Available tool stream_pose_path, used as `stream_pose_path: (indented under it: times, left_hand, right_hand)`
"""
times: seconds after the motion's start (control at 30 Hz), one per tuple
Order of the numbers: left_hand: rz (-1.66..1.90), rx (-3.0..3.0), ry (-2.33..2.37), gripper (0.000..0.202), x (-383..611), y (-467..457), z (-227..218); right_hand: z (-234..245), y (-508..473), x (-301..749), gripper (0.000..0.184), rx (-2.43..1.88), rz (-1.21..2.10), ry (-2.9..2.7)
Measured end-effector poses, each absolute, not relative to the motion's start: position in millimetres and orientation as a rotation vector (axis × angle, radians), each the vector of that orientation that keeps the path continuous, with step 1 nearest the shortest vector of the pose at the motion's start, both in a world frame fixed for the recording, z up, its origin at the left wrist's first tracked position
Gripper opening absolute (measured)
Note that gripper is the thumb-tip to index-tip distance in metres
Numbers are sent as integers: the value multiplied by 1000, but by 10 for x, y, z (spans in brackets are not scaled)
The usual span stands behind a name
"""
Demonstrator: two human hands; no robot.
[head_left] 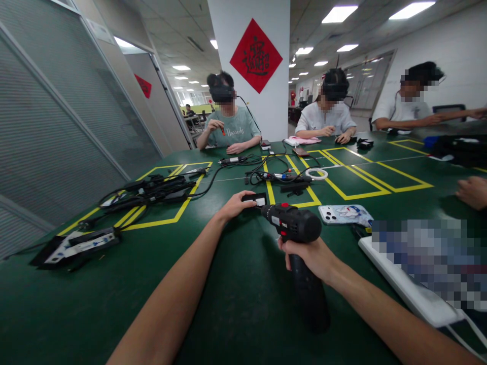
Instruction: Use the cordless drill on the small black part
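My right hand (308, 256) is wrapped round the handle of a black cordless drill (292, 222) with red buttons. The drill points away from me and to the left, its chuck close to a small black box-like part (260, 196) with a white label or insert. My left hand (239, 204) grips that part at its left end, thumb in front, against the green table (236, 284). Whether the drill's bit touches the part I cannot tell. Just right of the drill's chuck side lies a phone in a cartoon case (344, 215).
Tangled black cables (152, 190) and a black-and-white part (81, 246) lie on the left. More cables and tools (281, 177) sit beyond my hands, with a white cable coil (316, 174). A white device (411, 286) is at right. Several people sit around the table.
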State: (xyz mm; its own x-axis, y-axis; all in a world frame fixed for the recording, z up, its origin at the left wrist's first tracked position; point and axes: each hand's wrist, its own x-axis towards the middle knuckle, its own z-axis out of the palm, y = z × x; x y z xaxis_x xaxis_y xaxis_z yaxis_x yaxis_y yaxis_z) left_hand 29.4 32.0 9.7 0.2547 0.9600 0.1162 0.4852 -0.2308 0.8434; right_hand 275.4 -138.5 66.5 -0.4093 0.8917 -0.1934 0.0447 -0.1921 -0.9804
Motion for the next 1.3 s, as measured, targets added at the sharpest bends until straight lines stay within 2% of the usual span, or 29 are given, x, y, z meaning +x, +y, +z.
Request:
stream_pose_path:
  times: [1.3]
  left_hand:
    - [888,1813,1326,59,285,327,67]
  right_hand:
    - [538,-1344,2723,12,-1150,1626,-1468]
